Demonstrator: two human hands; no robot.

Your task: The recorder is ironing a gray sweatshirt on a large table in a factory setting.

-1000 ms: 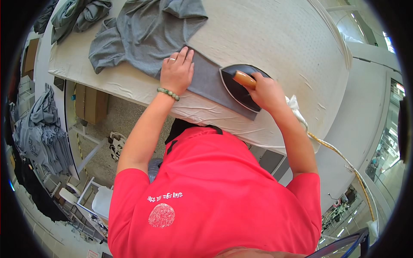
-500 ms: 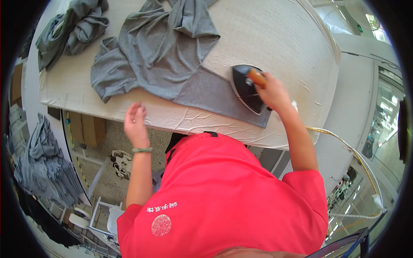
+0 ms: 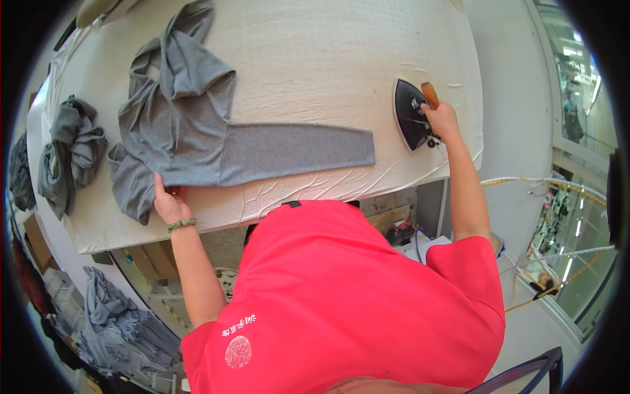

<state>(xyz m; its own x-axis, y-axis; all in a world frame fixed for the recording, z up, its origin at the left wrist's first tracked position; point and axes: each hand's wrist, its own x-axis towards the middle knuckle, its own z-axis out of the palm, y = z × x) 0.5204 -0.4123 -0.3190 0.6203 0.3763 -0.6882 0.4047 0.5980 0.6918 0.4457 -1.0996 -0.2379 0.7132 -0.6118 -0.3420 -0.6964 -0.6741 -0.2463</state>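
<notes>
Gripping (right hand): from my remote post I see the right hand (image 3: 443, 123) with its fingers wrapped round the wooden handle (image 3: 430, 96) of an iron (image 3: 408, 121), no slack that I can make out.
Iron: at the right of the worktop (image 3: 308, 72), apart from the sleeve's end; I take it to be held there to keep its plate off the cloth. Flat or lifted, I cannot tell.
Left hand: the left hand (image 3: 172, 207) touches the near edge of the grey garment (image 3: 174, 134), one digit over the cloth, the others part-curled at the hem. I cannot tell whether the fabric is pinched; the spot probably gives control of that edge.
Garment: left of centre on the worktop, soft, matte knit, heaped in loose folds toward the far side.
Sleeve: the sleeve (image 3: 298, 151) runs right from a seam, flat and tapering to a blunt end, presumably spread so that one smooth layer faces up.
Worktop: pale cloth cover, wrinkled along the near edge, dimpled farther away.
Bundle: a crumpled grey bundle (image 3: 69, 154) at the far left, apart from the garment, likely set aside for room.
Wrist: green bead bracelet (image 3: 182, 224), rounded beads.
</notes>
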